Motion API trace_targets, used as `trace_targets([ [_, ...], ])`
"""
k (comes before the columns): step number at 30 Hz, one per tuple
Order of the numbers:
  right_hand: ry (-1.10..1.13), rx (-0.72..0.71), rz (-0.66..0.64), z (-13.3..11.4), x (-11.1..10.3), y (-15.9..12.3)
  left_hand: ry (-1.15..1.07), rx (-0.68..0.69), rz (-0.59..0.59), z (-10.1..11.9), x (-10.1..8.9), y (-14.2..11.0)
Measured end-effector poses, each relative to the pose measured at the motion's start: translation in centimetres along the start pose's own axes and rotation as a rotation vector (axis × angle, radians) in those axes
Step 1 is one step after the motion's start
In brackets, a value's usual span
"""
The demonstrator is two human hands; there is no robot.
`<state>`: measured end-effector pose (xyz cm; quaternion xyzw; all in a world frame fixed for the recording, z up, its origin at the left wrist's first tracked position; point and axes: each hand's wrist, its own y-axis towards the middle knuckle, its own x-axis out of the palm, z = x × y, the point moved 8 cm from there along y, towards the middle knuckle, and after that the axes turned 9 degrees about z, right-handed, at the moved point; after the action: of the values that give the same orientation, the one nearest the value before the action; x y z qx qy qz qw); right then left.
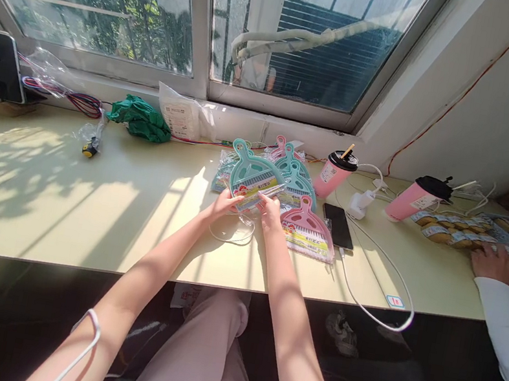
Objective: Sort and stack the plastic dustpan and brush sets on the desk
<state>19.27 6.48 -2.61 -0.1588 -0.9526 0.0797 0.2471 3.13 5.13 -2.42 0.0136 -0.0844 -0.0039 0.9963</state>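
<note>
Dustpans (294,183) lie left of the phone (337,226); one cup (330,181) stands behind the phone

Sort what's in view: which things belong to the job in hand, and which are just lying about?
Likely the job's:
held teal dustpan
front pink dustpan
dustpans behind

Seemingly just lying about:
phone
charger
left cup
right cup
green bundle

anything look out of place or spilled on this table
Mainly the white cable by the black phone: its loop hangs past the table's front edge, where it might snag. No spill is visible.
</note>
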Motion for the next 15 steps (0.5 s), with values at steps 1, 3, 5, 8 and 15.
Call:
trace_targets([
  [1,0.002,-0.001,0.000,0.0,0.1,0.0,-0.001,0.003,0.000,0.1,0.0,-0.1],
  [3,0.001,0.000,-0.005,0.1,0.3,-0.1,-0.008,0.006,0.001,0.2,0.0,-0.2],
  [5,-0.013,0.007,-0.004,0.4,0.4,0.0,-0.020,0.010,0.010,0.3,-0.2,-0.3],
  [8,-0.023,0.034,0.027,0.9,0.3,0.3,-0.040,0.001,0.042,0.2,-0.5,-0.2],
  [15,-0.012,0.064,0.085,1.4,-0.1,0.6,-0.095,-0.024,0.002,0.0,-0.5,0.1],
])
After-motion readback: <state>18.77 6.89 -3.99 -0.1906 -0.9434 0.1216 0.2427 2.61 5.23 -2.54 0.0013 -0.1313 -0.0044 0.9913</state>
